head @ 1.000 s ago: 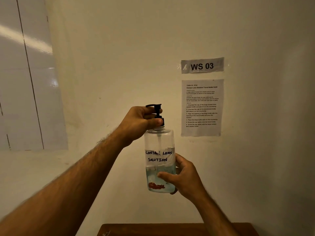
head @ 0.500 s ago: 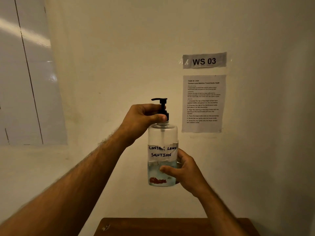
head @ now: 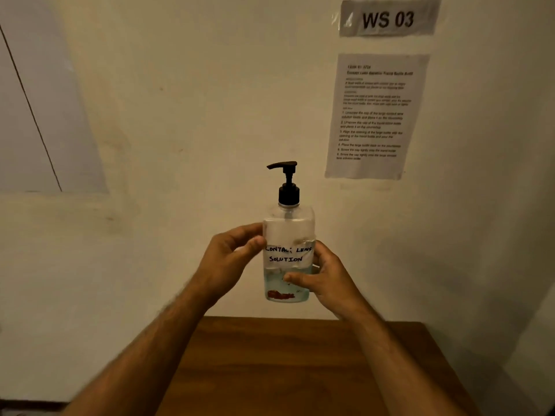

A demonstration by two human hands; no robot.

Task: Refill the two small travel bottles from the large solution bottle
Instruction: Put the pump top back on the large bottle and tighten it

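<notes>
While held upright, solution bottle (head: 287,253) gripped by right hand (head: 326,279); left hand (head: 226,262) seemingly grasping too.

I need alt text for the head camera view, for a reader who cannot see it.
Two hands hold up a clear pump bottle labelled "Contact lens solution", about a third full, before a pale wall: the left hand at its upper side, the right hand gripping lower. Its black pump cap is on; a wooden table lies below.

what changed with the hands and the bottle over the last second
The left hand let go of the black pump cap and dropped to the side of the large solution bottle, which it now holds. The right hand kept its grip low on the bottle, and the cap stayed on, bottle upright above the wooden table.
</notes>
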